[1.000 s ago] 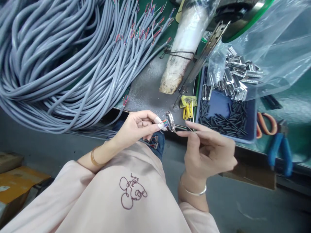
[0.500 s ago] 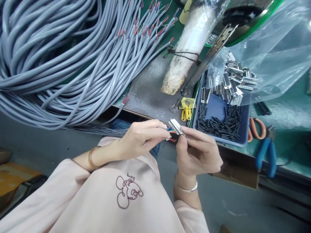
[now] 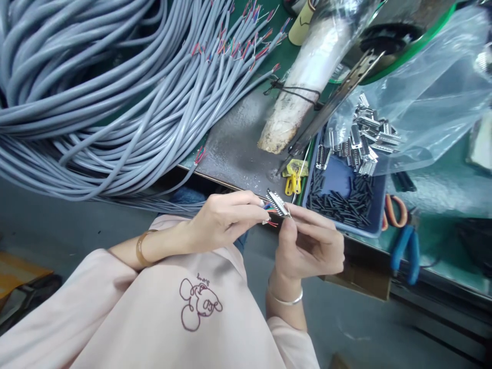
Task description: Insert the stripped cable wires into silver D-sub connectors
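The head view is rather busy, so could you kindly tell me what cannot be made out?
In the head view:
Wires: partly hidden by the left fingers.
Connector: its pins are too small to count.
Grey cables: cut off by the left and top edges.
Tray: far end covered by the plastic bag and loose connectors.

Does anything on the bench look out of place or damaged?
The blue-handled pliers have handles jutting past the bench edge, perhaps easily knocked; the white wrapped tube has a browned, ragged lower end, as if worn.

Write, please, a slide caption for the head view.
Left hand holds coloured wires beside a connector in the right hand, near a blue tray.
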Action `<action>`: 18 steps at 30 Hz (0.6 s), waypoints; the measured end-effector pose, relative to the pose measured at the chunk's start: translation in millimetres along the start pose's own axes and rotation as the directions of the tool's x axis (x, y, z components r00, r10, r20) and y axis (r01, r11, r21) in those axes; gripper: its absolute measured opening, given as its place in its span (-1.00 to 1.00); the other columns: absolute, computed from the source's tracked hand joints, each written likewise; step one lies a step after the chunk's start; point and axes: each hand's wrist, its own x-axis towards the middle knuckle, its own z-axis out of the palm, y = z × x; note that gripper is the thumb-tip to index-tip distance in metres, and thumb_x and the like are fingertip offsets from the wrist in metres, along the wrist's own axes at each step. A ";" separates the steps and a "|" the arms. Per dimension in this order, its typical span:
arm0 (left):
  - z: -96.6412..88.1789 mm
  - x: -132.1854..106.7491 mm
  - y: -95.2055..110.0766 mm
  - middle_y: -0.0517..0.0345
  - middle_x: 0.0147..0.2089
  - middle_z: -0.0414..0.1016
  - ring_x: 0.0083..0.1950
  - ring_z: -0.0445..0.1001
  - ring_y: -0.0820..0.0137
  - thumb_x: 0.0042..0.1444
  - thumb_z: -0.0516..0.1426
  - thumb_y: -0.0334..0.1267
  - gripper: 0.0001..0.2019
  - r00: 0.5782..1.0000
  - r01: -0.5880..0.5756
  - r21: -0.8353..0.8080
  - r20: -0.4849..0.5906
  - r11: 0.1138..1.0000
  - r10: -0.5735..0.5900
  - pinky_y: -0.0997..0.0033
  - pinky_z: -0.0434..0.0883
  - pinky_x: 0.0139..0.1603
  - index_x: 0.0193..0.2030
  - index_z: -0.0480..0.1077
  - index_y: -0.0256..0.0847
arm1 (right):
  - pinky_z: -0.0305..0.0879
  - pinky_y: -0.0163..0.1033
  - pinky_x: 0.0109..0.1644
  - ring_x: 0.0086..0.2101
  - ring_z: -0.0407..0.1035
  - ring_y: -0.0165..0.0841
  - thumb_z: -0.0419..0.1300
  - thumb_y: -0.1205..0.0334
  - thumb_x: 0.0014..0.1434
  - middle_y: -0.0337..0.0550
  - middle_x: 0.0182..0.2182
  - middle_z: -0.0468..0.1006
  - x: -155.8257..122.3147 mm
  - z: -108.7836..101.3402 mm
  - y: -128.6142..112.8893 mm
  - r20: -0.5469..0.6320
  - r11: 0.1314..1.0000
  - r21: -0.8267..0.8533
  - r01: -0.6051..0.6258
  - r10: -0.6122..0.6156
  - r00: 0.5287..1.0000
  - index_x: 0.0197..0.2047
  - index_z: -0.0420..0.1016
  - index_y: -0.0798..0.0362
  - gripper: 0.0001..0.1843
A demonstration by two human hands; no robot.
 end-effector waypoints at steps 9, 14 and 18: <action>0.1 -0.4 -0.3 -0.03 -0.19 0.67 -0.23 0.62 0.45 0.34 0.12 -0.46 -0.82 1.000 -0.013 0.004 -0.018 1.000 0.013 0.55 0.53 -0.23 -0.19 0.57 -0.26 | 0.55 -0.24 -0.31 -0.28 0.64 -0.33 0.37 0.43 0.15 -0.19 -0.24 0.72 0.3 1.0 0.1 0.017 0.999 -0.003 -0.044 0.044 0.999 -0.24 0.48 0.02 -0.82; 0.0 0.0 1.1 -0.06 -0.20 0.67 -0.25 0.60 0.44 0.33 0.12 -0.47 -0.81 1.000 0.010 -0.044 -0.009 0.999 -0.011 0.53 0.53 -0.25 -0.20 0.58 -0.28 | 0.55 -0.21 -0.37 -0.27 0.65 -0.29 0.31 0.26 0.27 -0.10 -0.20 0.71 -2.2 1.6 3.0 -0.046 0.999 0.005 -0.036 0.036 0.998 -0.28 0.40 0.01 -0.86; -2.1 4.4 4.3 0.02 -0.27 0.67 -0.26 0.60 0.40 0.30 0.19 -0.40 -0.87 0.993 0.119 -0.224 0.017 0.967 -0.118 0.44 0.54 -0.21 -0.24 0.59 -0.23 | 0.53 -0.22 -0.40 -0.36 0.63 -0.31 0.23 0.22 0.33 -0.10 -0.22 0.70 -4.8 -0.6 6.0 0.081 0.998 0.045 -0.052 0.048 0.996 -0.27 0.33 -0.01 -0.85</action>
